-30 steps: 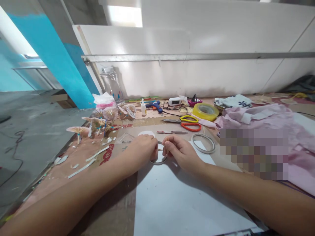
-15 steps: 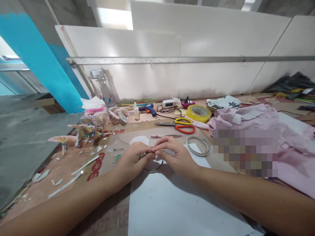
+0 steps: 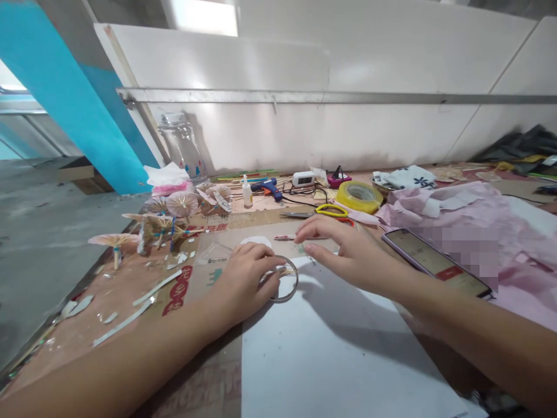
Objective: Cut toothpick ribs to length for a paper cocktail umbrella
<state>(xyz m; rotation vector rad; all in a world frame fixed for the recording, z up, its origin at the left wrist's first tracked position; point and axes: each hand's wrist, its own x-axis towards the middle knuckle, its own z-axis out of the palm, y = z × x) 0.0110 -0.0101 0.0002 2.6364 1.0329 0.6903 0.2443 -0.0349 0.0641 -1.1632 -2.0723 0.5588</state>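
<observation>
My left hand (image 3: pixel 250 278) is closed on a narrow roll of tape (image 3: pixel 297 284), a thin grey ring standing out past the thumb and fingers. Something thin and pale shows inside the ring, partly covered by the fingers. My right hand (image 3: pixel 333 244) hovers to the right of it, thumb and fingers apart, with nothing visible between them. Beneath both lies a large white sheet of paper (image 3: pixel 322 354). Behind the left hand a round white paper piece (image 3: pixel 256 240) is partly visible. A pen (image 3: pixel 285 237) lies beyond, partly covered by the right hand.
Yellow-and-red handled scissors (image 3: pixel 331 210), a yellow tape roll (image 3: pixel 359 197) and a blue glue gun (image 3: pixel 272 188) lie farther back. Small paper umbrellas (image 3: pixel 115 240) stand at left near paper strips (image 3: pixel 124 322). A phone (image 3: pixel 435 261) and pink cloth (image 3: pixel 461 212) are at right.
My right hand has let go and moved right, its fingers opening. The left hand keeps the ring, now more exposed. The second narrow roll is now hidden behind my right hand and forearm.
</observation>
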